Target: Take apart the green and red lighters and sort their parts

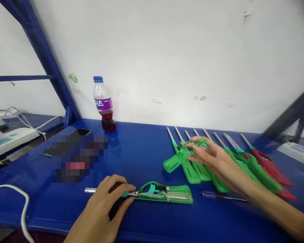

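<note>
An opened green stick lighter (178, 194) lies on the blue table, its clear fuel tank, wires and teal trigger exposed. My left hand (108, 202) grips it around the neck with thumb and fingers, and the metal tube pokes out to the left of the hand. Raised above the table, my right hand (210, 153) holds a loose green casing half (176, 161) between thumb and fingers, tilted. Below that hand lies a screwdriver (210, 194) with a clear handle; my forearm covers part of the area beside it.
Several green lighters (192, 170) and red lighters (271, 165) lie in a row at right. A bottle of dark red drink (103, 104) stands by the wall. Left are a phone (82, 132), a blurred patch and a white cable (25, 202). A power strip (299, 152) sits far right.
</note>
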Tool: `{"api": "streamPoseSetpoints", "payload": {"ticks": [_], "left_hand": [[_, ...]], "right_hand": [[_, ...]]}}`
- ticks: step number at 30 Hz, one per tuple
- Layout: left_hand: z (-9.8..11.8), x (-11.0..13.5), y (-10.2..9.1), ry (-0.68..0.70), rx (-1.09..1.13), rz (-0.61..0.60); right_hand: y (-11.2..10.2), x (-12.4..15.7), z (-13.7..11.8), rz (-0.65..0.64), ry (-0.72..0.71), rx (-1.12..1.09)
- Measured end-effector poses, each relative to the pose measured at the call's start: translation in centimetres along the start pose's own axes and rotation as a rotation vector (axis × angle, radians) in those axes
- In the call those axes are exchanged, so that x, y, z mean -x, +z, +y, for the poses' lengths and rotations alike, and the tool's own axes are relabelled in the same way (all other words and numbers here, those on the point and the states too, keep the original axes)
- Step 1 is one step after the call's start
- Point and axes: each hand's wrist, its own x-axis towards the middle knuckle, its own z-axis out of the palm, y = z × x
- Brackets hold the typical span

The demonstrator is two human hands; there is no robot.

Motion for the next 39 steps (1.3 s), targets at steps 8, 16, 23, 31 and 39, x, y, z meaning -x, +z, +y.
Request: {"api": "streamPoseSetpoints", "payload": {"ticks": [8, 16, 23, 31, 39], "left_hand": [[-0.2, 0.2, -0.2, -0.003, -0.04, 0.012], [1.0, -0.3, -1.3, 0.202, -0.17, 0.169], [7.4, -5.4, 0.2, 0.042, 0.182, 0.101], [11.3, -9.8, 0.5, -0.294, 0.771, -0.029], [10.0, -10.1, 2.4, -0.393, 1.052, -0.085]], "right_hand": [[-0.1, -0.1, 0.4, -0.046, 0.1, -0.157], [0.5, -0.2, 0.2, 0.0, 0.221, -0.426], [1.2, 0.1, -0.4, -0.015, 0.219, -0.63], [0.7, 0.0, -0.2, 0.01, 0.197, -0.702], [0.9, 0.2, 0.0, -0.007, 0.188, -0.693]]}}
